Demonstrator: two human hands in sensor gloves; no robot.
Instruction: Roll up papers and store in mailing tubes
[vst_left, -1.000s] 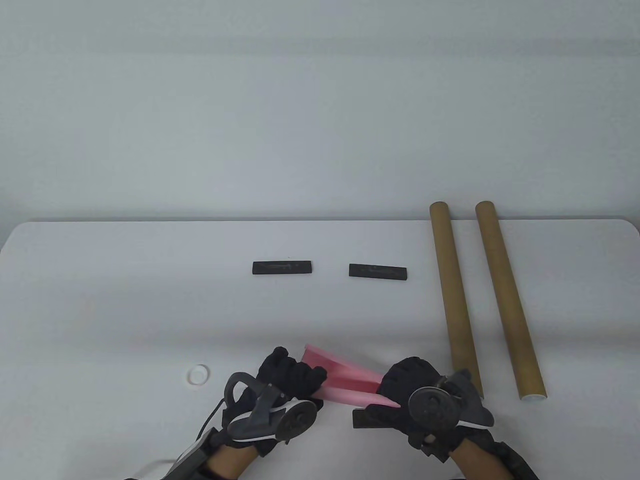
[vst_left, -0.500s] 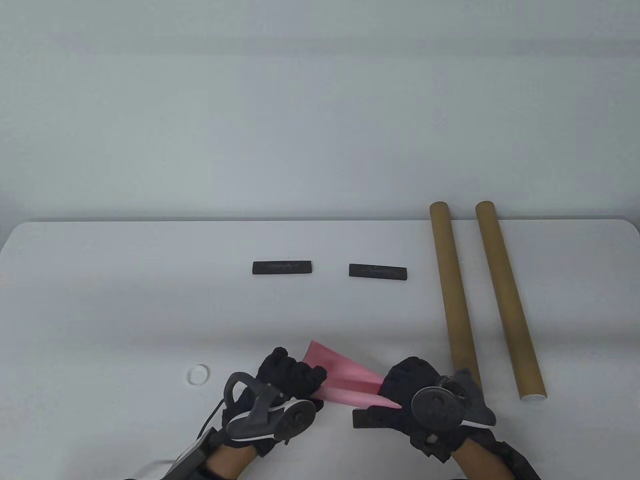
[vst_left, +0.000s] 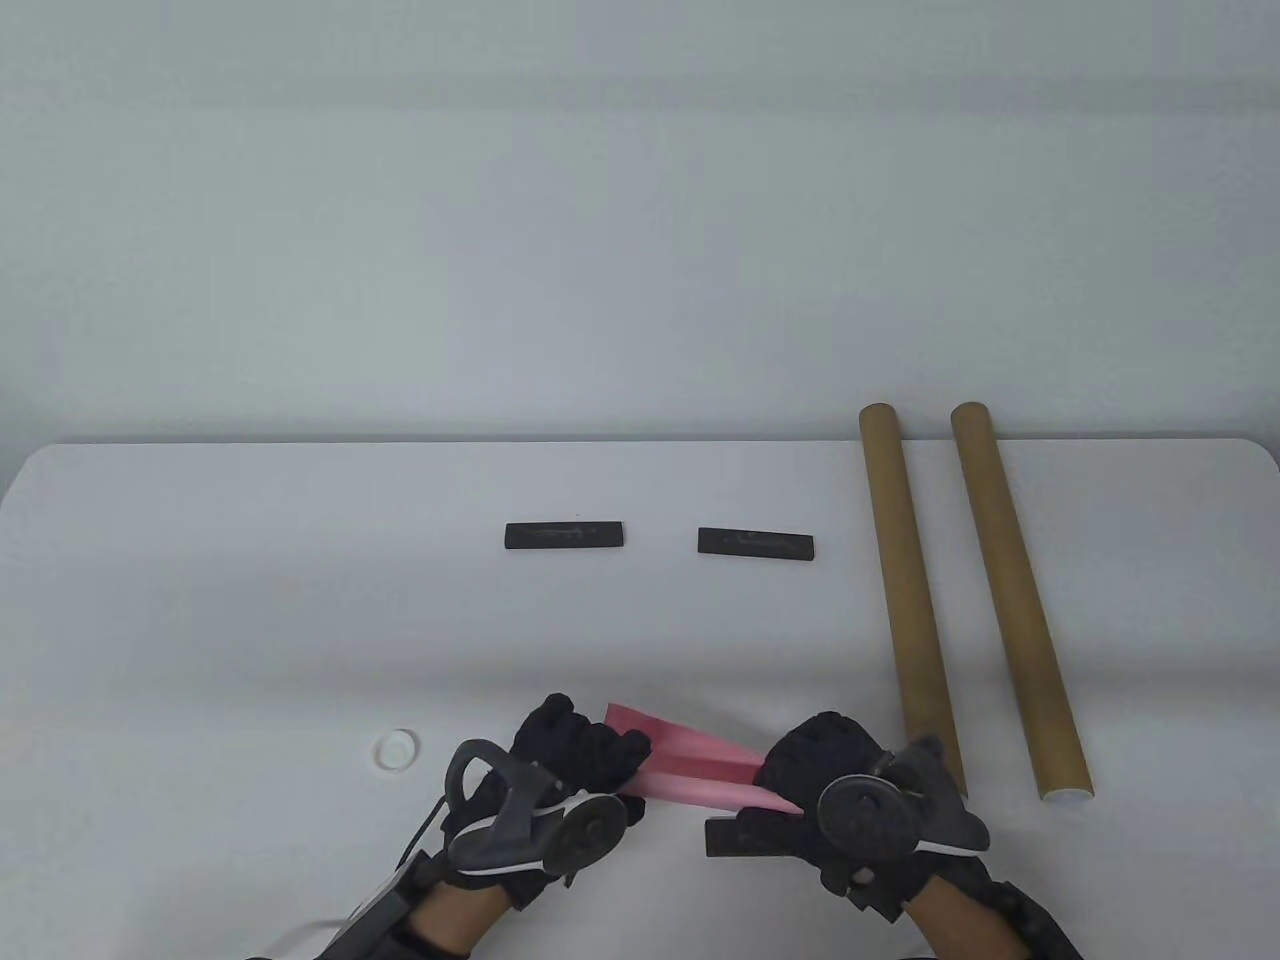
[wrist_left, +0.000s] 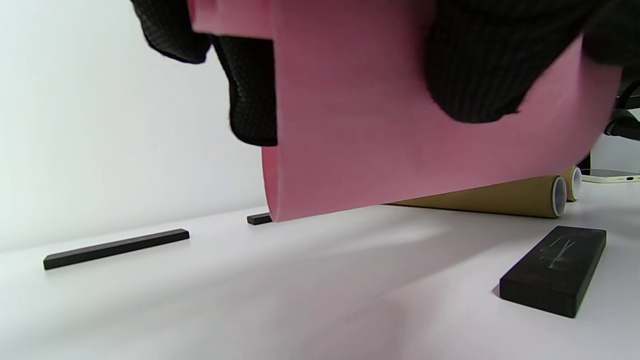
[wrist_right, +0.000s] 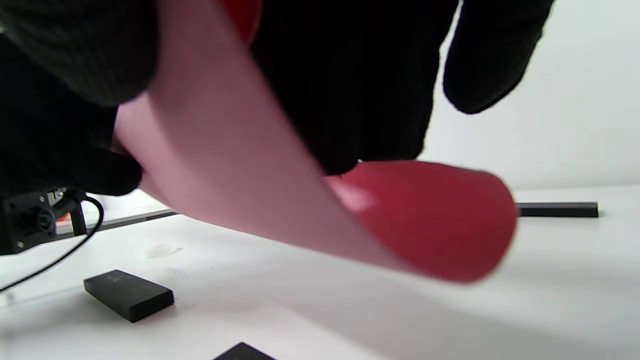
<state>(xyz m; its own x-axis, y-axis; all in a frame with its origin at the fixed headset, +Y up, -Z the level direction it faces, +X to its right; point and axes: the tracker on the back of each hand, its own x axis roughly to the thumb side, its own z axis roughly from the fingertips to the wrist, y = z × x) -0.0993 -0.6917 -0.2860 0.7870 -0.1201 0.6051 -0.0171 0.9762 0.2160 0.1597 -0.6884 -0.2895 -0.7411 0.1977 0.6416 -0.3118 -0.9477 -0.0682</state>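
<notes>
Now the pink paper (vst_left: 690, 765), loosely rolled, hangs just above the table's (vst_left: 200, 600) near edge, its far corner lower than half a second ago. Left hand (vst_left: 580, 765) and right hand (vst_left: 825, 765) each grip an end. Only the left wrist view shows the mailing tubes' (wrist_left: 500, 197) white-rimmed mouths.

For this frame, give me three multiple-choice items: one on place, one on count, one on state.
1. Where do the tubes lie?
A. table's right side
B. table's left side
C. between the hands

2. How many tubes are there?
A. one
B. two
C. four

3. What state is the pink paper in?
A. flat on the table
B. inside a tube
C. curled, held by both hands

Key: 1 A, both tubes lie right of the black bars. 2 B, two show side by side. 3 C, the left hand and right hand grip its ends above the table.
</notes>
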